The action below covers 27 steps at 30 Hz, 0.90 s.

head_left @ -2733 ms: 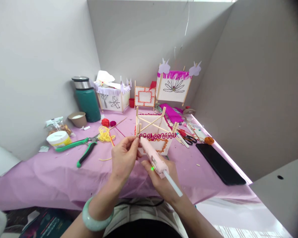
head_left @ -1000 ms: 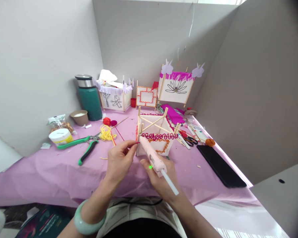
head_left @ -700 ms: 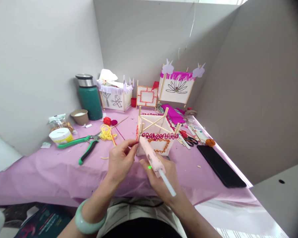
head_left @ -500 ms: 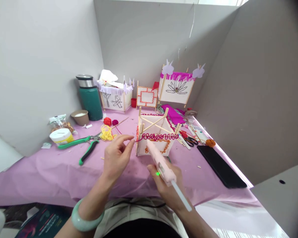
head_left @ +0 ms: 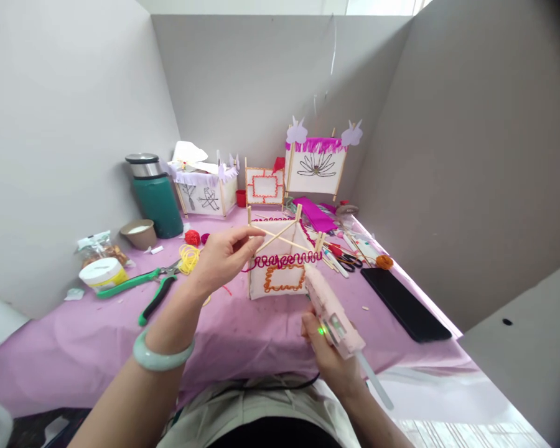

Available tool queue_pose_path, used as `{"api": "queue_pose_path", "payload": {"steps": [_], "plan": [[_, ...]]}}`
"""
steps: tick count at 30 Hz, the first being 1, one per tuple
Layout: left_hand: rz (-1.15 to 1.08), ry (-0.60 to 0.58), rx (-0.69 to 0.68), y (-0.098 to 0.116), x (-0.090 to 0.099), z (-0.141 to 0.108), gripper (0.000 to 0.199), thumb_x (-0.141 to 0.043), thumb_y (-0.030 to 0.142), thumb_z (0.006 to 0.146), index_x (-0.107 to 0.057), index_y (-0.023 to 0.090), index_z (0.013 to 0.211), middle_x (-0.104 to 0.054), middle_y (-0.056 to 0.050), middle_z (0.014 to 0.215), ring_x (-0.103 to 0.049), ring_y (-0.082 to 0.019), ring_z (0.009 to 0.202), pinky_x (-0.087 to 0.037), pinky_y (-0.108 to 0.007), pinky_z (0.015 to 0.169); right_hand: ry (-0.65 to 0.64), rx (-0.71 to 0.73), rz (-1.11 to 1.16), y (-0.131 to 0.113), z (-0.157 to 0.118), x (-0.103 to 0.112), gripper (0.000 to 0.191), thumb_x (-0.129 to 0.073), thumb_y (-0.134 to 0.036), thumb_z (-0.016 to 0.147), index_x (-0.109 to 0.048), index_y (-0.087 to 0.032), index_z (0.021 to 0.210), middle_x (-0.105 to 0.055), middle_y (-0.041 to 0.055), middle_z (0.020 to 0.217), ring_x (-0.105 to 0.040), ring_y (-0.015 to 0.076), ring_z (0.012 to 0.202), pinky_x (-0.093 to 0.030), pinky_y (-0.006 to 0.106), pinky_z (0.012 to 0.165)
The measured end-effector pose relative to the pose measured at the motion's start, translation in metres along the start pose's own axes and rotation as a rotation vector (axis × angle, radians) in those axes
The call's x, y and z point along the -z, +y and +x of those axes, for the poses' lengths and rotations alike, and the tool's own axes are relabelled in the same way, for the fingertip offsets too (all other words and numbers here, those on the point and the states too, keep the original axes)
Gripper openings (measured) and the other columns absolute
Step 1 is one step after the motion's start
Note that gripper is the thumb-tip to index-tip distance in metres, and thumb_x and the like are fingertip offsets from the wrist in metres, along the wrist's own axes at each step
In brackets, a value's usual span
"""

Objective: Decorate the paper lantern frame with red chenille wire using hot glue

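A small white box lantern (head_left: 277, 287) with a wooden stick frame stands in front of me. Wavy magenta yarn (head_left: 287, 259) runs along its top edge, and an orange yarn outline decorates its front panel. My left hand (head_left: 226, 256) is at the lantern's upper left corner, thumb and forefinger brought together near the corner stick; whatever lies between the fingertips is too small to make out. In my right hand (head_left: 333, 358) is a pale pink glue gun (head_left: 333, 311) with a green light and a glue stick at its rear. Its nozzle points at the lantern's right front side.
Green-handled pliers (head_left: 156, 292), yellow yarn (head_left: 188, 258), a cup (head_left: 139, 235) and a green bottle (head_left: 157, 205) are at the left. Scissors (head_left: 350, 261) and a black phone (head_left: 406, 305) lie right. Decorated lanterns (head_left: 316, 171) stand behind.
My left hand has moved up to the lantern's top left corner. The glue gun in my right hand has moved right, away from the front panel. The view has shifted slightly.
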<state>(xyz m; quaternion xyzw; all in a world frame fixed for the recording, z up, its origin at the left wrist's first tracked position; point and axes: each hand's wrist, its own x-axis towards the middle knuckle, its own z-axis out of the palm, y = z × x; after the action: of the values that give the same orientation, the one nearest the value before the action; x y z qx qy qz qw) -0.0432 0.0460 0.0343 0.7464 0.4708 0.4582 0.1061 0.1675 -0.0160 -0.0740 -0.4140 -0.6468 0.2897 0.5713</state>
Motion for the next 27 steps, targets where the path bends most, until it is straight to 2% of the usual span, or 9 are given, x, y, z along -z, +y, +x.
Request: {"api": "queue_pose_path", "payload": {"steps": [2,4,8,10,13,17,20,24,27], "plan": [[0.012,-0.006,0.007,0.004,-0.003,0.001,0.029,-0.052,0.037,0.087,-0.071,0.018,0.079,-0.055,0.002,0.057,-0.043,-0.009,0.051,-0.032,-0.022,0.049,0.01,-0.021,0.018,0.0,0.0,0.002,0.024,-0.058,-0.038,0.089,-0.058,-0.017,0.078,-0.054,-0.0019,0.058,-0.051,0.0121,0.05,-0.044,0.024,0.049],[0.084,0.041,-0.012,0.007,-0.006,-0.001,0.028,-0.054,0.035,0.086,-0.069,0.017,0.07,-0.054,0.003,0.055,-0.044,-0.009,0.05,-0.032,-0.022,0.049,0.021,-0.028,0.019,0.0,0.0,0.004,0.023,-0.058,-0.037,0.089,-0.058,-0.017,0.078,-0.054,-0.002,0.058,-0.05,0.012,0.05,-0.044,0.024,0.049],[0.225,0.25,-0.015,0.015,-0.013,-0.011,0.022,-0.057,0.03,0.084,-0.07,0.016,0.072,-0.06,0.002,0.056,-0.049,-0.009,0.05,-0.036,-0.022,0.052,0.043,-0.033,0.019,0.0,0.0,0.007,0.022,-0.059,-0.036,0.088,-0.058,-0.018,0.077,-0.053,-0.0029,0.056,-0.048,0.0113,0.048,-0.042,0.023,0.048],[0.274,0.319,-0.01,0.02,-0.019,-0.015,0.021,-0.058,0.029,0.084,-0.071,0.016,0.073,-0.062,0.002,0.057,-0.051,-0.009,0.05,-0.037,-0.022,0.053,0.04,-0.042,0.026,0.001,0.0,0.008,0.022,-0.06,-0.036,0.088,-0.057,-0.018,0.076,-0.053,-0.0029,0.056,-0.049,0.0115,0.048,-0.043,0.023,0.048],[0.326,0.342,-0.026,0.03,-0.029,-0.015,0.02,-0.058,0.028,0.085,-0.073,0.017,0.077,-0.065,0.001,0.059,-0.055,-0.01,0.053,-0.038,-0.022,0.054,0.036,-0.054,0.036,0.0,0.001,0.009,0.022,-0.06,-0.036,0.087,-0.056,-0.018,0.075,-0.053,-0.0025,0.057,-0.05,0.0116,0.049,-0.043,0.023,0.048],[0.302,0.308,-0.035,0.038,-0.036,-0.014,0.019,-0.058,0.028,0.086,-0.073,0.018,0.078,-0.064,0.002,0.06,-0.055,-0.009,0.053,-0.038,-0.022,0.054,0.026,-0.058,0.045,-0.003,0.001,0.012,0.022,-0.06,-0.036,0.086,-0.055,-0.018,0.073,-0.052,-0.0026,0.057,-0.049,0.0115,0.049,-0.042,0.022,0.048],[0.223,0.314,-0.011,0.032,-0.032,-0.023,0.019,-0.056,0.03,0.088,-0.071,0.018,0.086,-0.06,0.004,0.057,-0.051,-0.008,0.05,-0.038,-0.021,0.053,0.003,-0.048,0.049,-0.008,0.0,0.013,0.024,-0.059,-0.037,0.086,-0.054,-0.018,0.072,-0.052,-0.0023,0.056,-0.049,0.0117,0.048,-0.042,0.023,0.047],[0.201,0.486,0.009,0.01,-0.025,-0.045,0.018,-0.052,0.024,0.089,-0.067,0.016,0.083,-0.058,0.002,0.066,-0.052,-0.01,0.058,-0.042,-0.023,0.059,-0.037,-0.017,0.009,-0.011,-0.005,0.008,0.025,-0.057,-0.037,0.088,-0.055,-0.018,0.071,-0.052,-0.0018,0.055,-0.049,0.012,0.047,-0.042,0.023,0.047],[0.228,0.396,-0.085,-0.008,-0.028,-0.058,0.017,-0.047,0.014,0.086,-0.064,0.017,0.089,-0.063,-0.005,0.09,-0.059,-0.017,0.087,-0.047,-0.031,0.08,-0.1,0.01,-0.007,-0.012,-0.008,0.0,0.021,-0.057,-0.034,0.088,-0.055,-0.019,0.074,-0.054,-0.0016,0.058,-0.051,0.0118,0.049,-0.042,0.022,0.049]]}}
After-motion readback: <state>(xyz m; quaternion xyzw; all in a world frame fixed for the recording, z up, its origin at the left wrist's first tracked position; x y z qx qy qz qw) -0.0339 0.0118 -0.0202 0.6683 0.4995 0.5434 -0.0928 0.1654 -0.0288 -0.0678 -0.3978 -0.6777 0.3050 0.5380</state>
